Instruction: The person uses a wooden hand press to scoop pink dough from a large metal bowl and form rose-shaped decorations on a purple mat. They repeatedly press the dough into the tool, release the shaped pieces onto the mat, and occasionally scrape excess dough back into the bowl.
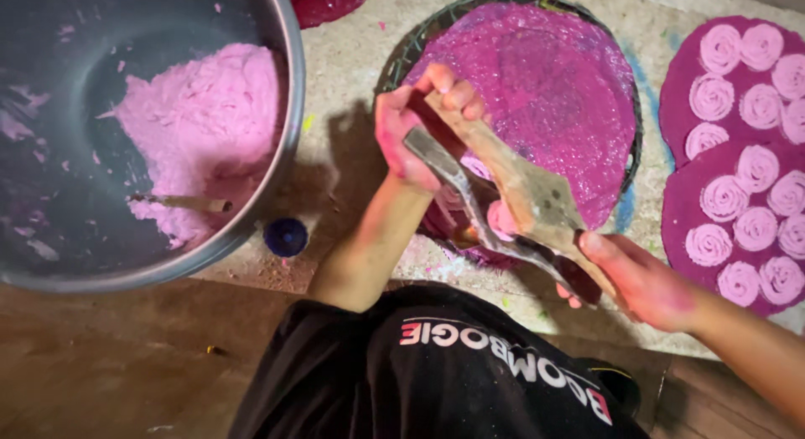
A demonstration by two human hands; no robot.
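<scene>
My left hand is stained pink and grips the upper ends of a wooden press and its grey metal lever. My right hand holds the lower end of the same press. A lump of pink dough shows under the press, between its two arms. The press hangs over the near edge of a round woven tray covered with a magenta cloth.
A large metal bowl at the left holds pink dough and a small stick. A blue cap lies beside the bowl. Magenta mats at the right carry several pink dough spirals.
</scene>
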